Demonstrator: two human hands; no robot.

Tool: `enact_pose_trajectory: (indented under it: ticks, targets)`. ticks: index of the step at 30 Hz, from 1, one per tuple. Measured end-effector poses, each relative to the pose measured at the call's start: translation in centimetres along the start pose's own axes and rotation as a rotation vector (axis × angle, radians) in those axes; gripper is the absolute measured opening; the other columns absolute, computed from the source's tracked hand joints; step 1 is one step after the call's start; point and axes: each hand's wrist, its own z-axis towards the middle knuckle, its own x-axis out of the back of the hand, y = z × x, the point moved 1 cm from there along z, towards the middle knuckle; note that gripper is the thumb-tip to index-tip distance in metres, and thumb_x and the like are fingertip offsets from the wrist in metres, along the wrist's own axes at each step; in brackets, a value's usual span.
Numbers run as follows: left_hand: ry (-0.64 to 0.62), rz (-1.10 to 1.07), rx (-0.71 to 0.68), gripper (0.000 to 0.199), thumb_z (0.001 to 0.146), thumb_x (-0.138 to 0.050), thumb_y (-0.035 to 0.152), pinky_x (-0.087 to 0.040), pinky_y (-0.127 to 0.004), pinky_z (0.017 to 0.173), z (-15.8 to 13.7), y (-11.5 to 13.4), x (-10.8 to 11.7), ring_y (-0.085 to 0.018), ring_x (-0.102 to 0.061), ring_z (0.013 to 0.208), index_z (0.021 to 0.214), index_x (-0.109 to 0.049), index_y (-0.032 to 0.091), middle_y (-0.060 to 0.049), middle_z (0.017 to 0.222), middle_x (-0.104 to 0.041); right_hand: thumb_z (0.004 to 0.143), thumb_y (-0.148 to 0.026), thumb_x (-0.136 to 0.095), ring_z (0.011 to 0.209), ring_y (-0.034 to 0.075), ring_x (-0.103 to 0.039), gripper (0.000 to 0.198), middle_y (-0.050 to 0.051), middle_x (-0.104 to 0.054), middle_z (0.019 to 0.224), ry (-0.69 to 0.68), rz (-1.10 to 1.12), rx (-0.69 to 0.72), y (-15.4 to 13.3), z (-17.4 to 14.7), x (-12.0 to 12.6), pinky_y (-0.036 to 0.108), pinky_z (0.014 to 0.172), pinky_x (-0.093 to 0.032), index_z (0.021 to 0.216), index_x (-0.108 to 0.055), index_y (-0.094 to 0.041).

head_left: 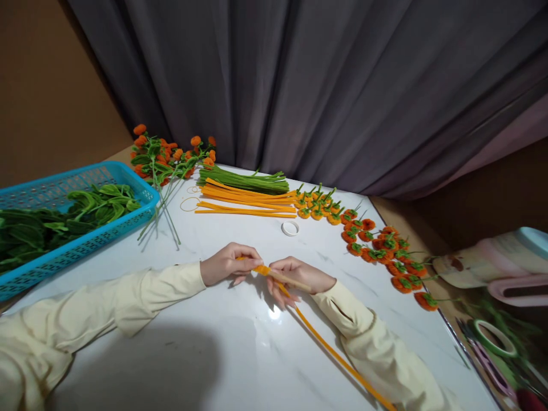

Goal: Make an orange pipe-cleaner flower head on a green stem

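Over the middle of the white tabletop, my left hand [226,265] pinches the end of an orange pipe cleaner [342,361]. Part of that pipe cleaner is coiled around the tip of a thin wooden stick [291,280]. My right hand [306,275] is closed around the stick and the pipe cleaner beside it; some of its fingers are hidden. From there the loose length runs down to the lower right, past my right sleeve. Just beyond my hands lies a small white ring [290,229], probably a tape roll.
Orange pipe cleaners [248,197] and green ones [246,180] lie at the back. Small orange flower heads [379,242] line the right. A blue basket [85,242] of green leaves stands left, near finished flowers [165,154]. Green tape [494,338] and a large cup [492,260] are right.
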Motion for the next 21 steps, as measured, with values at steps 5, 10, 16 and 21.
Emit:
enact_pose_trajectory:
  ticks: [5,10,16,21]
  targets:
    - [0.11,0.062,-0.068,0.029,0.077,-0.059,0.04,-0.027,-0.017,0.037,-0.09,0.11,-0.14,-0.005,-0.04,0.036,0.083,-0.057,0.012,0.008,0.043,-0.04,0.085,-0.043,-0.048,0.037,0.01,-0.054,0.035,0.006,-0.063,0.056,0.011,0.04,0.018,0.18,0.31,0.1,0.016,0.032,-0.035,0.081,-0.056,-0.009]
    - [0.146,0.133,-0.131,0.037,0.08,-0.056,0.04,-0.033,-0.017,0.04,0.0,-0.43,-0.02,-0.006,-0.04,0.041,0.105,-0.057,0.013,0.007,0.048,-0.042,0.087,-0.041,-0.046,0.046,0.013,-0.06,0.034,0.01,-0.066,0.065,0.013,0.072,0.02,0.6,0.29,0.51,0.017,0.037,-0.04,0.088,-0.056,-0.007]
    - [0.181,0.122,-0.136,0.037,0.08,-0.054,0.042,-0.036,-0.018,0.04,0.29,-0.63,-0.04,-0.006,-0.038,0.044,0.096,-0.063,0.01,0.004,0.052,-0.045,0.088,-0.047,-0.043,0.049,0.014,-0.063,0.039,0.009,-0.068,0.068,0.045,0.104,-0.019,0.93,0.45,0.61,0.018,0.041,-0.043,0.094,-0.052,-0.01]
    - [0.203,0.195,-0.131,0.041,0.082,-0.051,0.044,-0.04,-0.019,0.042,0.2,-0.46,-0.14,-0.006,-0.04,0.045,0.103,-0.062,0.01,0.0,0.06,-0.053,0.086,-0.049,-0.045,0.048,0.013,-0.062,0.041,0.01,-0.068,0.069,0.088,0.086,-0.04,0.78,0.57,0.31,0.018,0.041,-0.044,0.094,-0.054,-0.01]
